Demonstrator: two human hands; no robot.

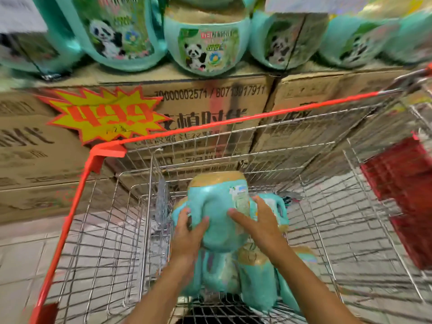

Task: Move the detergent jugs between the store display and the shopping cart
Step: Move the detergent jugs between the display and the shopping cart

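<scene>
Observation, head view; the frame is motion-blurred in places.

The shopping cart (210, 126), wire-sided with an orange-red rim, stands just beside the store display. Inside the cart, a teal jug (219, 206) with a tan cap end is held between both hands above the other stock, its cap end pointing away from the person.

Left hand (187, 232): grasping the teal jug on its left side, fingers curled round what appears to be the handle, thumb lying over the body.

Right hand (259, 223): pressed flat against the jug's right side near the label, fingers spread and straight, not curled.

Below and touching the teal jug lie further jugs of the same colour: one lower jug (257, 281) under the right forearm, another (217, 272) beside it, and a rear jug (278, 206) partly hidden behind the right hand. An exact count is not possible, as they overlap.

The display consists of stacked cardboard boxes (210, 97) printed with characters and a number string. A row of panda-label jugs (205, 43) stands upright on top of the boxes. A yellow and orange starburst price sign (105, 115) reading 499 is fixed to the box fronts, left of centre.

A red basket (402, 188) shows at the right edge beyond the cart's wire wall. Pale floor tiles (23, 253) are visible at lower left.
</scene>
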